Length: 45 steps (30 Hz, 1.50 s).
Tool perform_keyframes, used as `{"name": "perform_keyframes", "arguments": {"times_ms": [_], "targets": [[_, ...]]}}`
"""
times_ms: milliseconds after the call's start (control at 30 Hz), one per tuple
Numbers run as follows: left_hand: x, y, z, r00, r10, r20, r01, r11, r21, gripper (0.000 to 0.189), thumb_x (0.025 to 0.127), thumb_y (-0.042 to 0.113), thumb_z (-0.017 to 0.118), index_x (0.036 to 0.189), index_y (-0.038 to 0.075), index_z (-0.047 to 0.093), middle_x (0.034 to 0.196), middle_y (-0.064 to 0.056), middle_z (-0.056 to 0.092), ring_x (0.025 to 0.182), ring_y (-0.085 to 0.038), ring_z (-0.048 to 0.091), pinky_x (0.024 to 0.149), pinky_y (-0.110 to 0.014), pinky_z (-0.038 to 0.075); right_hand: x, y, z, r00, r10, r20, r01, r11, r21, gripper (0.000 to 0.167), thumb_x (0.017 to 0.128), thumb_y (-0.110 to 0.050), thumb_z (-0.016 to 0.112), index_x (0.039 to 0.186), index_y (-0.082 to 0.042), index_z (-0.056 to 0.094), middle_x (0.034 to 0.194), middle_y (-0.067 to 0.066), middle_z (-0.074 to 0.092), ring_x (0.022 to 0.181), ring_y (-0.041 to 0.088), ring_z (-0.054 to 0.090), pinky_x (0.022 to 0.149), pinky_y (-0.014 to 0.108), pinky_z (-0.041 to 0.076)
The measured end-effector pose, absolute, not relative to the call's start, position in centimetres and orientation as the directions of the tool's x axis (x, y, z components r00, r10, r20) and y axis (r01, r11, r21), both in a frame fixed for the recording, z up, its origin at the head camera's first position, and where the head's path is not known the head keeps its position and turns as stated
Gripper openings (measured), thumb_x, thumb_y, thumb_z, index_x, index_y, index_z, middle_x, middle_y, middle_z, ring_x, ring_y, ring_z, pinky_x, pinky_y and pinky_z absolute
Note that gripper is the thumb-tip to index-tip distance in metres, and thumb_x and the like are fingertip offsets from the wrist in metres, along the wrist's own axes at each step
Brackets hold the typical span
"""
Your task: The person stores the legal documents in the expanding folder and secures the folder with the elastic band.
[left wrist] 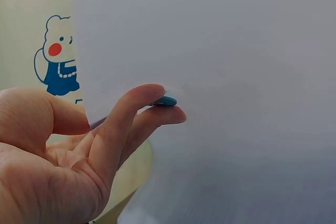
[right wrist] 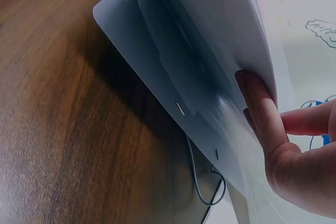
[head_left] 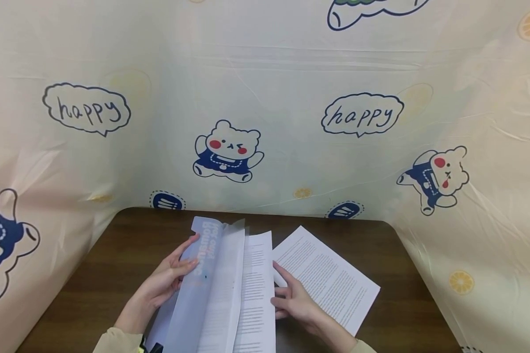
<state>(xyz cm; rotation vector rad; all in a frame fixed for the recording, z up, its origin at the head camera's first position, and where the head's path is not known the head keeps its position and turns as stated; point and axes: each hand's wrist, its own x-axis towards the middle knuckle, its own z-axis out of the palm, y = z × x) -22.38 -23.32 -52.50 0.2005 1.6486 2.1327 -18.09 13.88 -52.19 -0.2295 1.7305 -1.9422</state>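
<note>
Left hand (head_left: 162,280): thumb and fingers closed in a pinch on the raised cover of a translucent blue folder (head_left: 191,304). Folder lies between the hands over the counter (head_left: 402,314), long axis running away from the person. Printed sheets (head_left: 257,289) to its right. Right hand (head_left: 298,300): fingers and thumb pinch their right edge. Loose page (head_left: 333,277) askew at right, nearer the right hand. Judged key relation: sheet edge roughly parallel to cover. Writing: folder lettering unclear; print too small; backdrop (head_left: 291,83), "happy" twice.
</note>
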Motion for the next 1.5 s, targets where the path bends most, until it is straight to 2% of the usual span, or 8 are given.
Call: {"name": "perform_keyframes", "arguments": {"times_ms": [200,433,667,833,1200,1500], "targets": [[-22.4,-23.3,-52.5,-0.891,0.430,-0.145,-0.252,-0.204,0.946,0.068,0.116,0.013,0.055,0.169,0.045,0.029,0.079,0.018,0.063,0.062,0.002,0.058,0.059,-0.013,0.050,-18.2,13.2,-52.2,-0.847,-0.489,-0.210,0.265,-0.045,-0.963,0.092,0.101,0.013,0.056,0.178,-0.011,0.010,0.136,0.037,0.070,0.093,0.022,0.081,0.075,0.034,0.069],[-22.3,-23.2,-52.4,-0.875,0.465,-0.139,-0.271,-0.231,0.935,0.068,0.116,0.012,0.053,0.169,0.047,0.028,0.087,0.015,0.071,0.070,-0.001,0.068,0.070,-0.017,0.060,-18.3,12.4,-52.4,-0.845,-0.494,-0.203,0.256,-0.042,-0.966,0.092,0.102,0.014,0.055,0.178,-0.011,0.010,0.136,0.038,0.070,0.095,0.024,0.081,0.075,0.034,0.069],[-22.3,-23.3,-52.5,-0.870,0.476,-0.130,-0.273,-0.246,0.930,0.071,0.116,0.011,0.052,0.171,0.045,0.024,0.097,0.013,0.075,0.078,-0.002,0.073,0.076,-0.020,0.063,-18.4,11.5,-52.3,-0.846,-0.488,-0.212,0.262,-0.036,-0.964,0.090,0.102,0.012,0.058,0.177,-0.012,0.013,0.139,0.036,0.069,0.102,0.032,0.082,0.078,0.038,0.070],[-22.3,-23.2,-52.6,-0.871,0.475,-0.128,-0.276,-0.256,0.926,0.072,0.116,0.010,0.052,0.172,0.045,0.024,0.098,0.013,0.077,0.082,-0.003,0.076,0.078,-0.020,0.064,-18.3,10.8,-52.4,-0.844,-0.491,-0.217,0.269,-0.037,-0.962,0.091,0.102,0.014,0.057,0.177,-0.012,0.014,0.139,0.036,0.069,0.103,0.032,0.082,0.077,0.037,0.070],[-22.2,-22.8,-52.4,-0.877,0.462,-0.133,-0.274,-0.253,0.928,0.072,0.116,0.010,0.054,0.172,0.043,0.024,0.091,0.014,0.073,0.076,-0.002,0.073,0.074,-0.017,0.062,-18.2,9.0,-53.3,-0.844,-0.497,-0.203,0.277,-0.078,-0.958,0.094,0.099,0.016,0.057,0.177,-0.010,0.012,0.131,0.033,0.073,0.095,0.023,0.080,0.075,0.032,0.069],[-22.2,-22.4,-52.1,-0.892,0.408,-0.194,-0.297,-0.205,0.933,0.075,0.115,0.012,0.056,0.174,0.039,0.020,0.077,0.016,0.068,0.067,-0.002,0.064,0.064,-0.013,0.052,-17.8,8.1,-53.9,-0.855,-0.472,-0.215,0.268,-0.048,-0.962,0.093,0.099,0.017,0.057,0.177,-0.008,0.013,0.125,0.028,0.076,0.093,0.025,0.081,0.073,0.030,0.069]]}}
